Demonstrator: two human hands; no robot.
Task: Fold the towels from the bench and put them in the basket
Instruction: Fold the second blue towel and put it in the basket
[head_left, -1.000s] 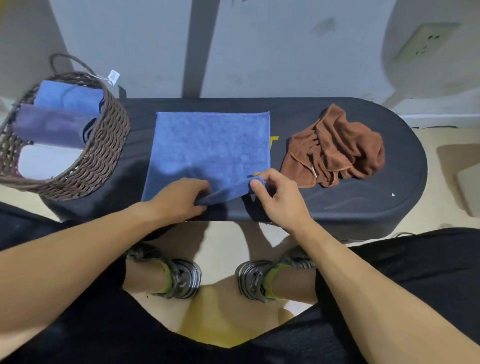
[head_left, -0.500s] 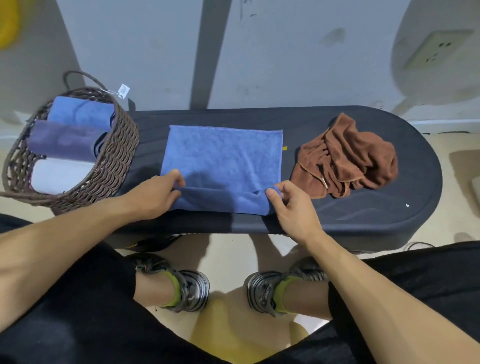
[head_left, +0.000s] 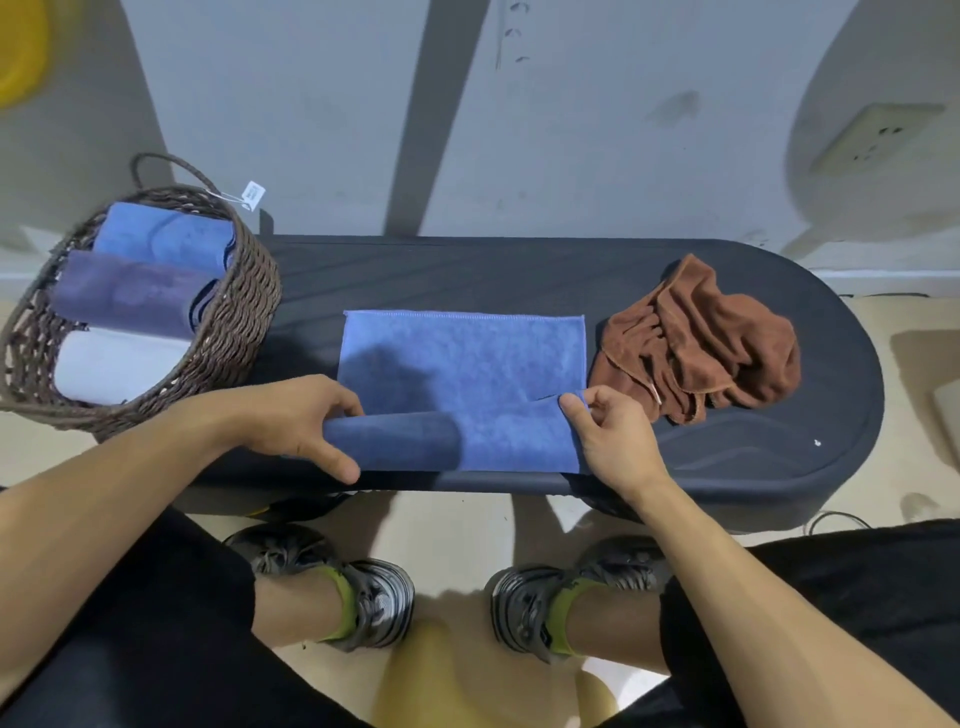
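Left hand and right hand pinching near corners of flat blue microfibre towel mid-bench, right of woven wicker basket, flap now carried farther over: first fold underway.

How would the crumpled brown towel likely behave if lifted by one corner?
The brown towel lies heaped in soft folds, so it is probably floppy and would drape and unfurl. It looks like thin cloth, likely light. Its napped surface probably grips, unlikely to slip.
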